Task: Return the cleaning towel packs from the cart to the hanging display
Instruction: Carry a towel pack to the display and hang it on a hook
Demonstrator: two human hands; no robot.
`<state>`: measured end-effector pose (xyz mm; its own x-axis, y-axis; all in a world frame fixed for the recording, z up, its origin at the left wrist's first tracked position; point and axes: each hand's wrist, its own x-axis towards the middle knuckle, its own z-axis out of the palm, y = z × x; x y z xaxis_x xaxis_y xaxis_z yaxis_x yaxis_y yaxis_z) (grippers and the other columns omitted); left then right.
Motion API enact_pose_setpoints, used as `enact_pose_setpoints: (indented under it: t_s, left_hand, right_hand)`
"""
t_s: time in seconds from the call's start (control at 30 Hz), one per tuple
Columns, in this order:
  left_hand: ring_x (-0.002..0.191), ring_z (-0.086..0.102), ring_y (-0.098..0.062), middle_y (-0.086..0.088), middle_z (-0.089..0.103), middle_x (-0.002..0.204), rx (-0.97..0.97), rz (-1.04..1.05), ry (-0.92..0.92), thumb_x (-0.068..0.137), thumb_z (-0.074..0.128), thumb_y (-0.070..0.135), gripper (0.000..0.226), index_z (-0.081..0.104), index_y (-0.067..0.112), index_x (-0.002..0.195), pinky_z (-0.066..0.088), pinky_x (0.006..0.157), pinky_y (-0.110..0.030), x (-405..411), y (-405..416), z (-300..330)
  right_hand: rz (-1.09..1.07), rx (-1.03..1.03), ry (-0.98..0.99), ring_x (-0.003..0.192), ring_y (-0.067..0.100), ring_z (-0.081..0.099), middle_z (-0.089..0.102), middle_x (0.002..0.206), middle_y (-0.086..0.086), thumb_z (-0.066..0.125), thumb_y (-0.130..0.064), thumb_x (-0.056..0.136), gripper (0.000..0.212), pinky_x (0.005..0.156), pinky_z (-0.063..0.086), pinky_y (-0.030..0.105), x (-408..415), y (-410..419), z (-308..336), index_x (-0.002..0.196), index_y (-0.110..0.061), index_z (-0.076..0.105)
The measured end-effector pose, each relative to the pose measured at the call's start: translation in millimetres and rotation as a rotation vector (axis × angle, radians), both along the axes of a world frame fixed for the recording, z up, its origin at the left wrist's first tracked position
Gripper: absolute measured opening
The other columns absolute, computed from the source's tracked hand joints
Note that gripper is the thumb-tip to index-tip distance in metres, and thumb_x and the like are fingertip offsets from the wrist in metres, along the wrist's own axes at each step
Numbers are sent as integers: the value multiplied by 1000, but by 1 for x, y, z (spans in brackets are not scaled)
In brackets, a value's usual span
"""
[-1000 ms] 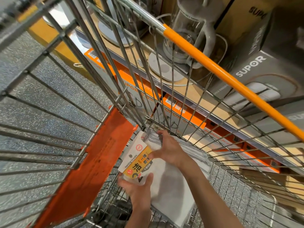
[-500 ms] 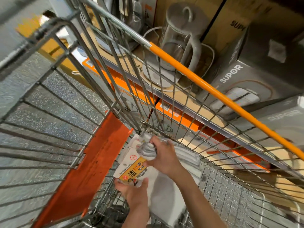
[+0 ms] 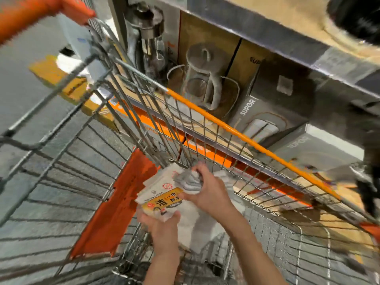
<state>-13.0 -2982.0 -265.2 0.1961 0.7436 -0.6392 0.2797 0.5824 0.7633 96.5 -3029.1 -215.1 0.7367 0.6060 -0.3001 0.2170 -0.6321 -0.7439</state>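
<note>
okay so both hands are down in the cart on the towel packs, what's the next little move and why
Probably lift both packs straight up, out of the cart. The left hand grips the bottom edge of the yellow-labelled towel pack, and the right hand holds a bunched grey-and-white pack, both low inside the basket. No hanging display is in view, so clearing the rim likely comes first.

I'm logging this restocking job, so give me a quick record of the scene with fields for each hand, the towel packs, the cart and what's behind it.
left hand: grips the labelled cleaning towel pack from below
right hand: grips a bunched grey and white towel bundle
pack location: inside the cart, low in the basket
cart trim: orange rail, orange flap
behind cart: shelf with glass kettle and SUPOR boxes
hanging display: not in view
</note>
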Motion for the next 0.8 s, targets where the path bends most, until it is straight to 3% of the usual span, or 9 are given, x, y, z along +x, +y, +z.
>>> enact_pose_setpoints:
  t_s: [0.1,0.2,0.3,0.37,0.47,0.57,0.67,0.73,0.8]
  left_hand:
    - [120,49,-22,-3,47,136,68,-42,-167,73,66,-18,98,20,38,140,40,94,-37,-5,0,42]
    - [117,51,-17,0,44,137,209,-137,-266,75,70,-10,99,18,49,135,41,95,-36,-4,6,90]
    - [107,53,4,12,46,129,357,-237,-410,76,70,-8,97,19,59,124,44,88,-25,4,14,142]
    - [110,51,9,25,43,126,465,-331,-497,73,75,-3,98,18,58,125,43,90,-15,9,21,182]
    - [102,54,18,34,56,114,527,-440,-594,63,80,18,95,24,67,122,43,76,1,16,28,237]
    - [92,42,36,61,42,98,632,-506,-607,55,84,36,99,14,84,107,34,67,9,18,30,296]
    - [100,31,41,68,27,106,812,-618,-629,61,80,47,104,-2,85,112,28,81,5,10,24,348]
    - [111,29,36,62,23,122,980,-721,-645,68,66,53,95,-4,75,128,29,88,-13,1,19,373]
    - [117,22,35,52,23,134,1131,-806,-617,72,57,57,83,4,69,135,26,90,-17,-8,13,391]
  right_hand:
    - [-65,125,-36,66,-5,59,63,74,-22,86,-37,59,55,57,46,20,-2,-12,50,84,-46,38]
    - [-144,255,-54,73,-2,62,65,86,-23,89,-33,57,56,62,51,22,0,-20,105,88,-40,43]
    - [-223,383,-62,72,-4,62,65,82,-22,90,-25,55,54,58,50,15,8,-29,163,81,-41,45]
    - [-266,463,-77,72,-9,61,64,82,-27,89,-24,56,52,55,46,8,11,-40,203,80,-41,47]
    - [-323,588,-52,82,-3,66,68,92,-19,90,-25,54,53,63,52,12,14,-57,256,90,-31,52]
    - [-380,718,-17,87,16,71,73,95,-4,88,-23,49,59,71,58,31,10,-74,309,98,-25,54]
    - [-392,831,22,80,22,72,74,91,0,87,-18,52,61,64,59,32,1,-87,357,101,-22,52]
    - [-416,883,38,72,19,72,74,84,-2,88,-19,51,59,55,57,26,-9,-97,383,98,-25,52]
    - [-443,913,48,70,18,72,74,81,-4,83,-25,51,57,52,55,24,-21,-104,403,99,-26,51]
